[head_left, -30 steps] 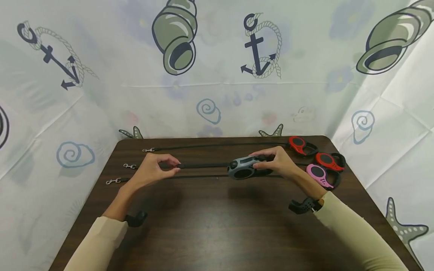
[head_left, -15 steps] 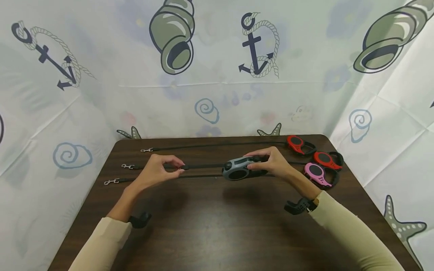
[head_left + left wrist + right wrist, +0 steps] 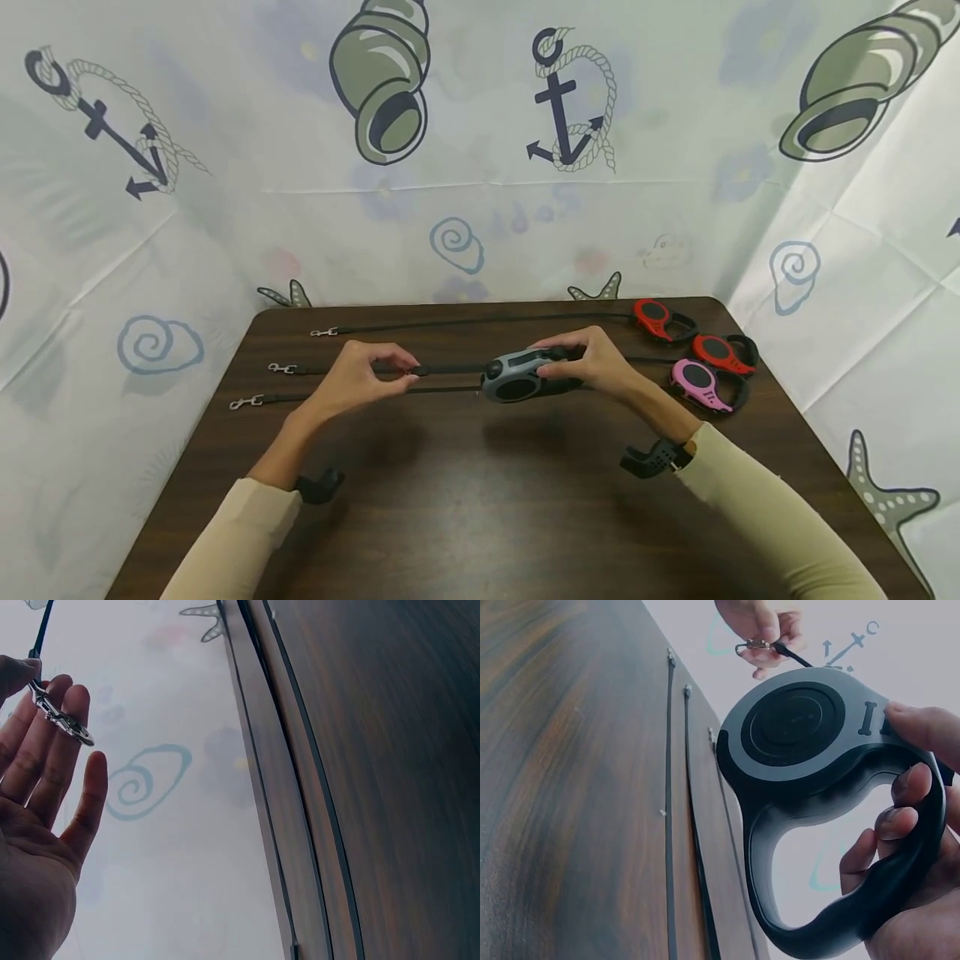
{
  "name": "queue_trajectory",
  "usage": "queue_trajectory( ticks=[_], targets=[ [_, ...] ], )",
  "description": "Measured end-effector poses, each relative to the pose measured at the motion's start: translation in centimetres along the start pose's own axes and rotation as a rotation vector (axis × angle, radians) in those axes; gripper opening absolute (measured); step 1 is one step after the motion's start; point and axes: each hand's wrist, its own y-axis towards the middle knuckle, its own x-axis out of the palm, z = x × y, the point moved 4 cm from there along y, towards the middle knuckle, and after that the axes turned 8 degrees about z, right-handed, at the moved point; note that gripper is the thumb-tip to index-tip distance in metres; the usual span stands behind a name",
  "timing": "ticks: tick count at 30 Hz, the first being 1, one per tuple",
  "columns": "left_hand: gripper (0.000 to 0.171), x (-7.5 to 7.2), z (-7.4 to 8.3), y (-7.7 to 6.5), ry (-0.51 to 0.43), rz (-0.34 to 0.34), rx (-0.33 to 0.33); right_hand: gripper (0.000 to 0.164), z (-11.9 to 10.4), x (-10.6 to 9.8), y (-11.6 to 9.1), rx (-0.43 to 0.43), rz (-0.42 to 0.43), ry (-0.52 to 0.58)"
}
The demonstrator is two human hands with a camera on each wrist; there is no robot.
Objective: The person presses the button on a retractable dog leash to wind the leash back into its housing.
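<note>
My right hand point(image 3: 600, 362) grips a grey and black retractable dog leash point(image 3: 512, 385), held up over the table. In the right wrist view its black handle point(image 3: 761, 892) has fingers curled round it, and the thumb lies on the grey casing. My left hand point(image 3: 348, 383) pinches the far end of its black strap point(image 3: 455, 368) between thumb and fingers. From that pinch a silver snap hook point(image 3: 64, 720) hangs across the outstretched fingers in the left wrist view. A short stretch of strap runs straight between the hands.
Two red retractable leashes point(image 3: 651, 312) and a pink one point(image 3: 699, 377) lie at the table's right back. Their straps stretch left across the dark wooden table point(image 3: 465, 500), ending in silver snap hooks point(image 3: 247, 402). A printed cloth point(image 3: 495, 242) stands behind.
My left hand has moved right and the grey leash slightly left, so the strap between my hands is shorter. Both holds stay the same. The leashes on the table have not moved.
</note>
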Motion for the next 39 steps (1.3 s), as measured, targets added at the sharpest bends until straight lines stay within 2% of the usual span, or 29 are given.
queue_trajectory(
  ticks=[14, 32, 39],
  targets=[
    [0.018, 1.5, 0.7, 0.8, -0.038, -0.014, 0.002, 0.039, 0.3, 1.2, 0.3, 0.005, 0.004, 0.045],
    [0.016, 4.1, 1.0, 1.0, -0.091, -0.030, -0.030, 0.039, 0.9, 2.7, 0.3, 0.020, 0.007, 0.083],
    [0.016, 4.8, 1.1, 1.1, -0.121, -0.026, -0.004, 0.040, 1.0, 3.0, 0.4, 0.023, 0.007, 0.082]
  ],
)
